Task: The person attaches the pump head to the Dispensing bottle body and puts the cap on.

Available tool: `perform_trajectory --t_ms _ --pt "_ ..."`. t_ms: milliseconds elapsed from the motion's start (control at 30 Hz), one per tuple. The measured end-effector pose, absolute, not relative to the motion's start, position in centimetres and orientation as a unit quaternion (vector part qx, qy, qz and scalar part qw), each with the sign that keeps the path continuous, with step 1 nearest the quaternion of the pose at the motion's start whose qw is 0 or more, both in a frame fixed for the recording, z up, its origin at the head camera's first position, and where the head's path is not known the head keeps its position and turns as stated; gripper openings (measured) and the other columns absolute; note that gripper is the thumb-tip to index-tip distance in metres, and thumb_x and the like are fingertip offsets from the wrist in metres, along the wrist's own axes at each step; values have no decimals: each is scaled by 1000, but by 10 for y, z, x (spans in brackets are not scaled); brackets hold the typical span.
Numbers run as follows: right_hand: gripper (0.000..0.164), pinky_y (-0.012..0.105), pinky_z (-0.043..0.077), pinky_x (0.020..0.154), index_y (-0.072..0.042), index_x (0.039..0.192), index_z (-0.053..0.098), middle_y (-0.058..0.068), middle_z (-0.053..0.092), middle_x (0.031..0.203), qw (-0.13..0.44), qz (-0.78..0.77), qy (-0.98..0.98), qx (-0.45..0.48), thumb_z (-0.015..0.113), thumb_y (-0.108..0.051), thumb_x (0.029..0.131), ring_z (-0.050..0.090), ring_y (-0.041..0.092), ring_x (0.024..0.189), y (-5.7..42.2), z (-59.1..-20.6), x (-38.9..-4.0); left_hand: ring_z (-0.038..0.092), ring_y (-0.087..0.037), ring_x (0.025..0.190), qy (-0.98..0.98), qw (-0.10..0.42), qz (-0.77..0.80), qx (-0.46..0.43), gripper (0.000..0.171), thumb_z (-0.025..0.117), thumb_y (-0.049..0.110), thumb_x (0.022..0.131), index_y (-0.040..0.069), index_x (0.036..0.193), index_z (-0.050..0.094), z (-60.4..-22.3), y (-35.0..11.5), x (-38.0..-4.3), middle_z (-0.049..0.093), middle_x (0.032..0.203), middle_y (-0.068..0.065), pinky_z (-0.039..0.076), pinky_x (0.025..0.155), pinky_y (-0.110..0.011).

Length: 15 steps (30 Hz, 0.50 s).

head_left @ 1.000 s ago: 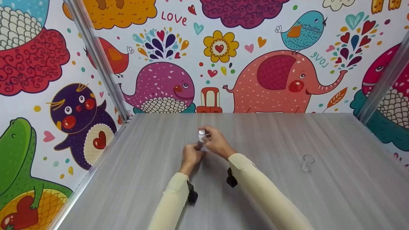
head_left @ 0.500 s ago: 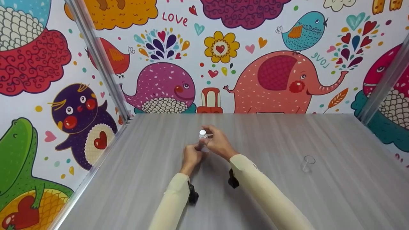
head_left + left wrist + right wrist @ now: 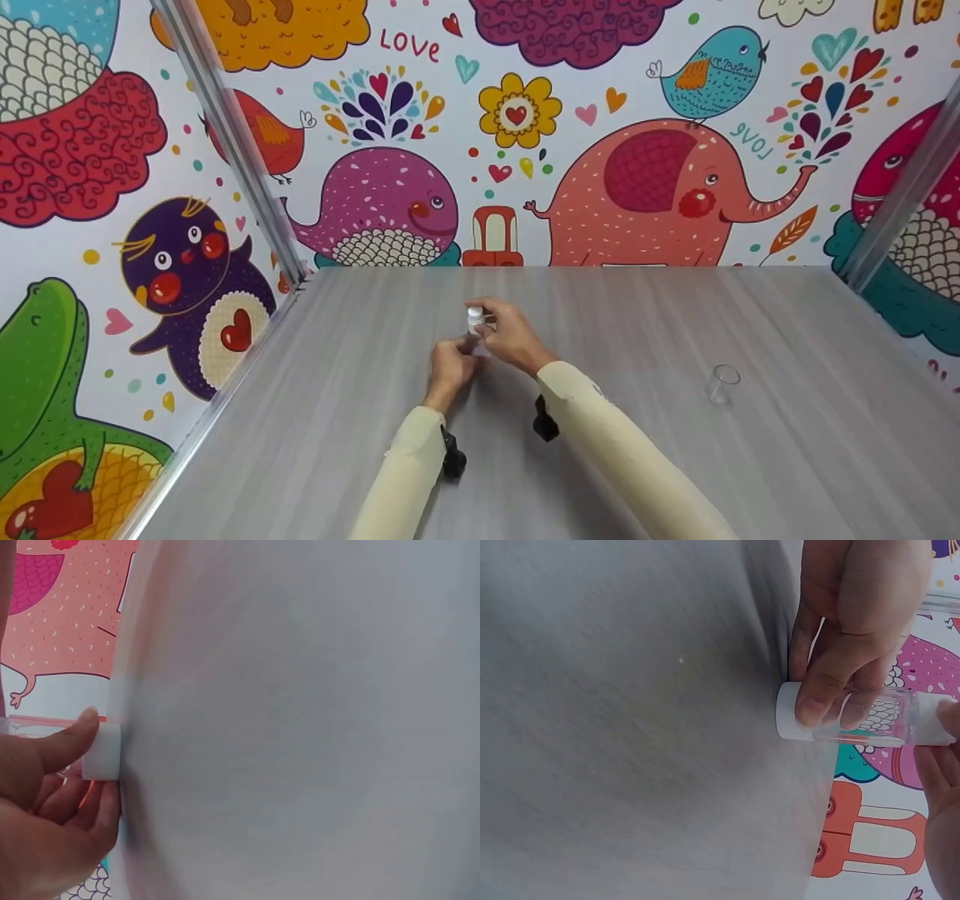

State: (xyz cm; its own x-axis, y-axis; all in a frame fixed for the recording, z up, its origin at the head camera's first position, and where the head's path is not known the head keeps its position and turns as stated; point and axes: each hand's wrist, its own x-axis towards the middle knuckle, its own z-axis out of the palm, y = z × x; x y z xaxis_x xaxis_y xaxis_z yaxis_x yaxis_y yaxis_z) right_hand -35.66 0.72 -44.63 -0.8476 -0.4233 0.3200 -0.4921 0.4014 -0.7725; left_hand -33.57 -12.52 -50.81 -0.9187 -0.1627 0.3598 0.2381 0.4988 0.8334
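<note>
This looks like a walled work booth, shown by a grey wood-grain table (image 3: 300, 420) closed in by walls (image 3: 585, 75) printed with cartoon animals (image 3: 637, 202), with metal posts (image 3: 225, 127) at the table's far corners

On my head feed, the right hand (image 3: 516, 337) has shifted its hold slightly in the last half second: its forefinger (image 3: 478, 302) now reaches farther left behind the white cap (image 3: 475, 313) of the clear bottle (image 3: 885, 716), its thumb (image 3: 487, 329) has drawn back rightward, and I see more white below the cap's top.
</note>
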Motion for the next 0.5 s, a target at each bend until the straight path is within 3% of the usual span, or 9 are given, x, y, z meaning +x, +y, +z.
perform_trajectory --t_ms 67,300,500 --pt "44 42 52 101 0 133 59 18 65 128 35 480 -835 266 59 11 90 64 31 118 7 -446 -356 39 -13 58 -839 207 -503 -27 4 68 -3 63 0 66 68 -508 -125 -336 48 59 8 32 53 -27" --pt "42 40 54 98 -2 133 60 17 67 124 29 489 -836 248 64 6 91 66 31 115 8 -446 -357 42 -15 61 -858 159 -488 23 8 74 -3 68 -6 71 67 -500 -121 -332 49 62 2 34 57 -27" --pt "44 43 52 101 -3 133 59 15 66 127 36 484 -841 239 68 2 89 64 30 119 8 -448 -356 41 -16 63 -862 161 -479 42 8 73 -4 68 -7 72 68 -499 -119 -331 48 62 2 33 58 -26"
